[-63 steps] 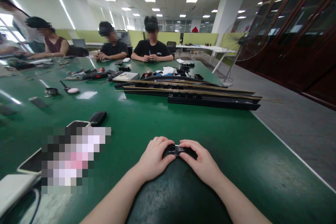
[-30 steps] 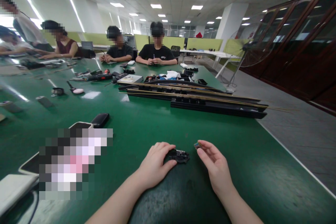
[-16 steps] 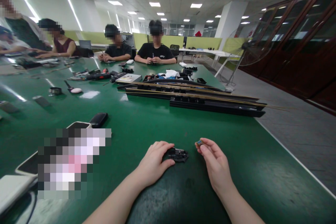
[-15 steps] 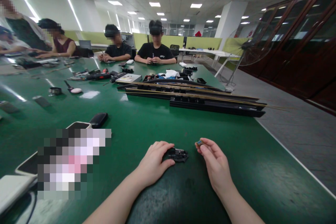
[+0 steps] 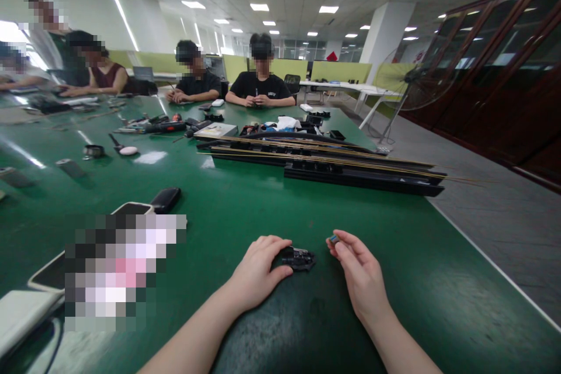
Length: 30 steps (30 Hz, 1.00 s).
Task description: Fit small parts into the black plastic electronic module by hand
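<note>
My left hand (image 5: pixel 258 267) rests on the green table (image 5: pixel 272 204), fingers curled over a small black part (image 5: pixel 297 258) and holding it down. My right hand (image 5: pixel 357 272) hovers a short way to the right of that part. Its thumb and fingertips pinch a tiny bluish-brown piece (image 5: pixel 333 239), held just above the table. The two hands are apart.
Long black rails with thin brass rods (image 5: pixel 324 160) lie across the table ahead. A black case (image 5: pixel 165 199) and a phone (image 5: pixel 52 272) lie at the left, tools (image 5: pixel 151 125) farther back. Several people sit at the far end. The table edge runs along the right.
Two seconds ago both hands pressed together on the black part. The right hand has since drawn away to the right holding the tiny piece; the last half second shows almost no movement.
</note>
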Each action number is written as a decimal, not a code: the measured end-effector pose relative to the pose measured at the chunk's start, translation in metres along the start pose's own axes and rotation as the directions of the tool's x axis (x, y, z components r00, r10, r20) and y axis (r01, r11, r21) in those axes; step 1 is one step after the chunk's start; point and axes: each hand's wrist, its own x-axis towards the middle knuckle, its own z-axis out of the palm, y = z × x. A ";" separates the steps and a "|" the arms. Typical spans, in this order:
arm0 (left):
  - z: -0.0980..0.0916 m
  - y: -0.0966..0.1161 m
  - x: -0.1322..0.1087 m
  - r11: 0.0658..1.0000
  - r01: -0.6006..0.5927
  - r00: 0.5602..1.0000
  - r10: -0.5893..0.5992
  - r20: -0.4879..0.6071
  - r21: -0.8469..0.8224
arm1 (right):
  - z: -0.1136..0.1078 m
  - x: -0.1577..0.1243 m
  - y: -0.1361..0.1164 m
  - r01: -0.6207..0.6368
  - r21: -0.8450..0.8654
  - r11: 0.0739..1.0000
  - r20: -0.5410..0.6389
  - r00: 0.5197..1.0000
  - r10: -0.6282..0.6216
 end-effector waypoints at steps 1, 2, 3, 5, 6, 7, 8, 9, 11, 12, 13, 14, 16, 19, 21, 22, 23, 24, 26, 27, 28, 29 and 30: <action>0.000 0.000 0.000 1.000 -0.001 1.000 0.001 0.000 0.000 | 0.000 0.000 0.000 0.004 -0.003 1.000 0.002 1.000 -0.004; 0.000 0.000 0.000 1.000 -0.002 1.000 0.002 -0.001 0.001 | -0.001 0.000 0.001 0.007 -0.005 1.000 0.006 1.000 -0.007; 0.000 0.000 0.000 1.000 -0.003 1.000 0.003 -0.001 0.001 | -0.001 0.000 0.002 0.009 -0.008 1.000 0.009 1.000 -0.009; -0.001 0.000 0.000 1.000 -0.005 1.000 0.005 -0.002 0.002 | -0.002 0.000 0.003 0.011 -0.015 1.000 0.015 1.000 -0.010; -0.001 0.000 0.000 1.000 -0.005 1.000 0.005 -0.001 0.002 | -0.002 0.000 0.003 0.012 -0.020 1.000 0.017 1.000 -0.012; -0.001 0.000 0.000 1.000 -0.004 1.000 0.004 0.000 0.003 | -0.001 0.000 0.003 0.015 -0.027 1.000 0.019 1.000 -0.014; -0.001 0.000 0.000 1.000 -0.003 1.000 0.003 0.000 0.004 | -0.001 0.000 0.003 0.020 -0.032 0.999 0.022 1.000 -0.020; -0.001 0.000 0.000 1.000 -0.003 1.000 0.003 0.001 0.006 | 0.000 0.000 0.002 0.026 -0.036 0.999 0.025 0.999 -0.025; -0.001 0.000 0.000 1.000 -0.003 1.000 0.003 0.003 0.009 | 0.001 -0.001 0.000 0.031 -0.041 0.999 0.037 0.999 -0.030; -0.001 0.000 0.000 1.000 -0.004 1.000 0.004 0.002 0.009 | 0.002 -0.001 -0.002 0.028 -0.047 0.999 0.043 0.999 -0.026; -0.001 0.000 0.000 1.000 -0.004 1.000 0.004 0.002 0.010 | 0.003 -0.001 -0.003 0.023 -0.057 0.998 0.048 0.999 -0.020; -0.001 0.000 0.000 1.000 -0.005 1.000 0.005 0.002 0.009 | 0.004 -0.002 -0.005 0.018 -0.075 0.997 0.051 0.999 -0.014; -0.001 0.000 0.000 1.000 -0.005 1.000 0.005 0.001 0.008 | 0.006 -0.002 -0.006 0.018 -0.124 0.992 0.059 0.998 -0.011; 0.000 0.000 0.000 1.000 -0.005 1.000 0.005 -0.001 0.011 | 0.006 -0.002 -0.004 0.051 -0.200 0.978 0.089 0.995 -0.033; 0.000 0.000 0.000 1.000 -0.005 1.000 0.005 -0.005 0.017 | 0.006 -0.003 -0.002 0.097 -0.260 0.961 0.128 0.990 -0.065; 0.000 0.000 0.000 1.000 -0.007 1.000 0.007 -0.007 0.020 | 0.006 -0.004 -0.001 0.126 -0.296 0.947 0.150 0.985 -0.084; 0.000 0.000 0.000 1.000 -0.008 1.000 0.008 -0.007 0.022 | 0.006 -0.005 -0.001 0.156 -0.334 0.930 0.174 0.979 -0.102; 0.000 -0.001 0.000 1.000 -0.008 1.000 0.008 -0.006 0.023 | 0.006 -0.006 -0.001 0.187 -0.368 0.911 0.200 0.973 -0.119; 0.000 -0.001 0.000 1.000 -0.010 1.000 0.010 0.000 0.020 | 0.007 -0.008 -0.002 0.247 -0.414 0.876 0.257 0.955 -0.148; 0.001 -0.001 0.000 1.000 -0.011 1.000 0.011 0.001 0.018 | 0.008 -0.008 -0.003 0.278 -0.425 0.861 0.289 0.944 -0.162; 0.001 -0.001 0.000 1.000 -0.013 1.000 0.013 0.001 0.016 | 0.009 -0.009 -0.004 0.310 -0.436 0.845 0.324 0.930 -0.174; 0.001 -0.001 0.000 1.000 -0.016 1.000 0.016 -0.001 0.014 | 0.010 -0.009 -0.005 0.342 -0.453 0.823 0.362 0.915 -0.180; 0.001 -0.001 0.000 1.000 -0.019 1.000 0.019 -0.004 0.013 | 0.010 -0.009 -0.005 0.373 -0.478 0.795 0.399 0.899 -0.182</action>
